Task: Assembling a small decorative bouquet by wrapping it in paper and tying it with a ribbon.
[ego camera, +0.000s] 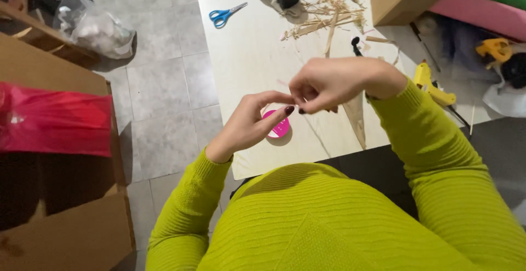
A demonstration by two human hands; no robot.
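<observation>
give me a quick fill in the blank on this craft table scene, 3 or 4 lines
1. The scissors on the board have ____ handles.
2. Below the left hand lies a small round ____ container.
3. The glue gun beside the right hand is ____.
4. Both sleeves are ____ green.

Missing words: blue; pink; yellow; lime

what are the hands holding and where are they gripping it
It cannot be told. The left hand and right hand pinch their fingertips together above the pink round container, but whatever is between them is too small to see.
</observation>
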